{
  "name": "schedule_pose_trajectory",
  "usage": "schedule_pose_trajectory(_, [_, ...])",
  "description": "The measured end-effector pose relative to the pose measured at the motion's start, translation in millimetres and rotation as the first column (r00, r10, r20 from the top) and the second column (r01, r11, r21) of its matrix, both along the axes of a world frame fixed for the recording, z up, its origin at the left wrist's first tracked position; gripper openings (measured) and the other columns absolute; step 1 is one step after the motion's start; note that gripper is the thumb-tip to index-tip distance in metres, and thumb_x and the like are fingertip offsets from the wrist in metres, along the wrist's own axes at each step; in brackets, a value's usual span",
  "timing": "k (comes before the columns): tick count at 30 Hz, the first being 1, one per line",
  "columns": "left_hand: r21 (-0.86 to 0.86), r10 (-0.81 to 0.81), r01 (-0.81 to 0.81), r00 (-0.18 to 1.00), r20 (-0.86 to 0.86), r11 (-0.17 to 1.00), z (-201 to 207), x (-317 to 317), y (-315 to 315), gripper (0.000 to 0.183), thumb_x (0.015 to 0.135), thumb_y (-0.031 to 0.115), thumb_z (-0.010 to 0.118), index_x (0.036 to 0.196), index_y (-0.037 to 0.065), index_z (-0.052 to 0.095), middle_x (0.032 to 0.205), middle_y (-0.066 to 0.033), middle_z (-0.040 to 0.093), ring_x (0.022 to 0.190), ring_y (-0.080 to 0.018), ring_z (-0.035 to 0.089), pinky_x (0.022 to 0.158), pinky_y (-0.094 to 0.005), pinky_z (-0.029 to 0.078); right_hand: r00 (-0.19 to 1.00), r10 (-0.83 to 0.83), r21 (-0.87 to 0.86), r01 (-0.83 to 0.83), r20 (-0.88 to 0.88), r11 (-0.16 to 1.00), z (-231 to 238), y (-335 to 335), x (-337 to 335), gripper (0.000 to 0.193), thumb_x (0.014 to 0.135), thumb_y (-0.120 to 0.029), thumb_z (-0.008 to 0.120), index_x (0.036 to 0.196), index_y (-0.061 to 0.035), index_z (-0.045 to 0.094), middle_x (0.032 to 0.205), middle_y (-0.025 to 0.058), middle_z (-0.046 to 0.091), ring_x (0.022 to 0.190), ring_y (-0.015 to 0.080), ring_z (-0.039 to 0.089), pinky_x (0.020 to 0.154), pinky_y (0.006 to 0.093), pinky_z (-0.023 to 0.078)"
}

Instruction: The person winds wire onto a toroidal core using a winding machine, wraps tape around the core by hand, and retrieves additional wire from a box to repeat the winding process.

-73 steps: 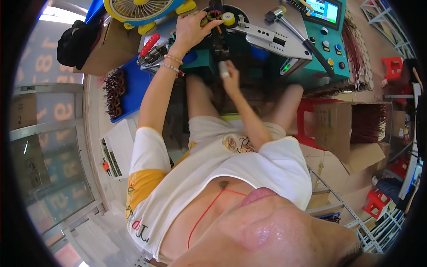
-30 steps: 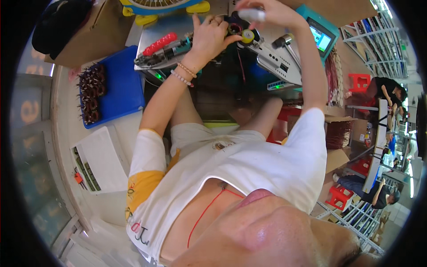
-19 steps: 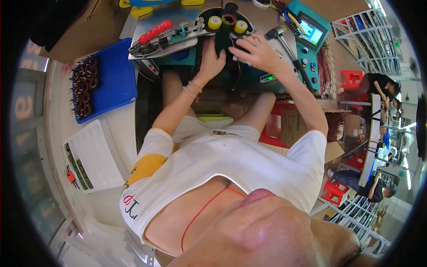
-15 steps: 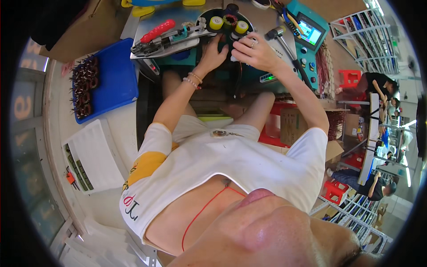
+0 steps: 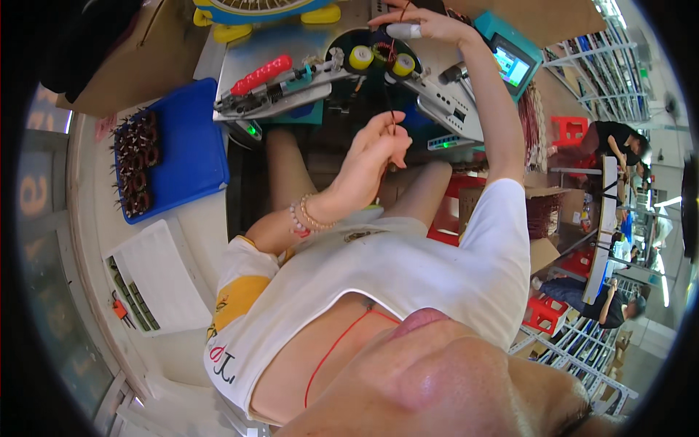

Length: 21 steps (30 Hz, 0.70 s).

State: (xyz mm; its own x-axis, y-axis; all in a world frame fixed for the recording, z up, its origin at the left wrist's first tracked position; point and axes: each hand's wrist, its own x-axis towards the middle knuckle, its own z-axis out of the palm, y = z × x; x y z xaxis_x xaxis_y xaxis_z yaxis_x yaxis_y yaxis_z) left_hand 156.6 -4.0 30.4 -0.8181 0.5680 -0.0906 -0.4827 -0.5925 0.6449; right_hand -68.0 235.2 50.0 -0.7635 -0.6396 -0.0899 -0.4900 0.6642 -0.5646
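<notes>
Closed near the middle, in front of the machine, my left hand (image 5: 375, 154) pinches a dark red wire (image 5: 393, 120). The wire rises from it toward a small ring core wound with reddish wire (image 5: 383, 51), set between yellow rollers (image 5: 360, 57) of a winding machine. Beyond the rollers my right hand (image 5: 435, 28) is stretched out, a grey cover on one finger. Thin wire passes at its fingertips, near the top edge, and looks held between them. A red-handled clamp (image 5: 263, 75) sits left of the rollers.
On the left, a blue tray (image 5: 191, 156) holds several wound ring coils (image 5: 136, 164). A white tray (image 5: 156, 280) lies nearer. A hammer (image 5: 453, 73) and a teal control box with a screen (image 5: 511, 64) stand right. Dark red wire bundles (image 5: 529, 120) hang there; people sit farther right.
Both hands were together at the rollers. My left hand has drawn back toward my lap with wire, while my right has moved up and away beyond the rollers.
</notes>
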Motion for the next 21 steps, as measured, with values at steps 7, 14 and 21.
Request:
schedule_pose_trajectory(7, [-0.054, -0.018, 0.018, 1.000, -0.003, 0.998, -21.8, 7.5, 1.2, 0.043, 0.096, 0.015, 0.049, 0.134, -0.005, 0.045, 0.106, -0.0092, 0.059, 0.093, -0.0172, 0.060, 0.087, -0.0305, 0.047, 0.981, 0.094, 0.156, -0.121, 0.169, 0.980, 14.8, -17.5, -18.0, 0.045, 0.089, -0.044, 0.067, 0.131, -0.0275, 0.064, 0.158, 0.0088, 0.032, 0.149, 0.0239, 0.022, 0.120, 0.0404, 0.017])
schedule_pose_trajectory(14, [-0.444, 0.230, -0.363, 0.917, -0.325, 0.819, -152.0, -56.4, 9.3, 0.048, 0.093, 0.006, 0.050, 0.141, 0.005, 0.045, 0.136, -0.0162, 0.052, 0.128, -0.0273, 0.048, 0.106, -0.0393, 0.038, 0.951, 0.002, 0.268, 0.085, -0.310, 0.960, 51.4, -15.2, 82.0, 0.045, 0.085, -0.008, 0.063, 0.129, -0.0105, 0.059, 0.137, 0.0108, 0.054, 0.123, 0.0339, 0.053, 0.102, 0.0383, 0.045])
schedule_pose_trajectory(21, [-0.460, 0.022, -0.675, 0.576, -0.817, 0.577, -158.8, -102.4, 35.4, 0.053, 0.075, 0.005, 0.058, 0.127, 0.007, 0.049, 0.115, -0.0157, 0.060, 0.114, -0.0378, 0.054, 0.112, -0.0527, 0.028, 0.459, 0.384, 0.348, -0.166, -0.801, 0.923, -18.3, -34.8, 159.1, 0.022, 0.080, -0.016, 0.065, 0.102, -0.0122, 0.063, 0.117, 0.0088, 0.064, 0.101, 0.0217, 0.060, 0.087, 0.0369, 0.048])
